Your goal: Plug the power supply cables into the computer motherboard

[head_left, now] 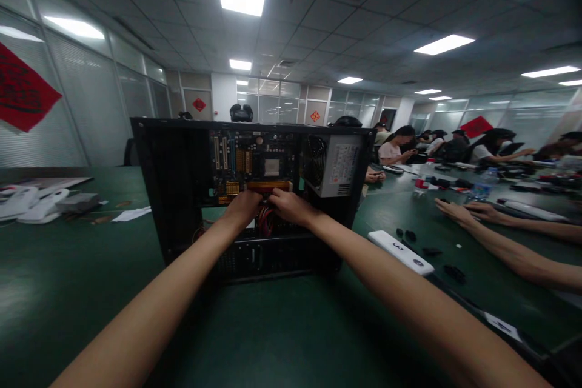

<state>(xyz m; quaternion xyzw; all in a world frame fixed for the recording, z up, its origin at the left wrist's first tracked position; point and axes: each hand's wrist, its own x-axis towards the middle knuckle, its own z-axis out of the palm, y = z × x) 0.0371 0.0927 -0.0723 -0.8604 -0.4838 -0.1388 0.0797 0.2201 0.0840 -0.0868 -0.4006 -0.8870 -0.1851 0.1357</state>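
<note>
An open black computer case (154, 194) stands upright on the table in front of me. Inside it are a motherboard (254, 157) and, at upper right, a power supply (337, 165) with a fan and a label. My left hand (245, 206) and my right hand (293, 205) are close together at the motherboard's lower edge, just below its orange-yellow slots (273, 185). The fingers of both hands are curled inward; what they pinch is hidden. A bundle of coloured cables (267, 221) hangs between and below them.
The green table (273, 327) carries a white power strip (400, 251) and small black parts (454, 273) to the right. A co-worker's hands (459, 215) reach in there, near a plastic bottle (485, 182). At left lie white objects (43, 203), a grey box (78, 202) and paper (131, 214).
</note>
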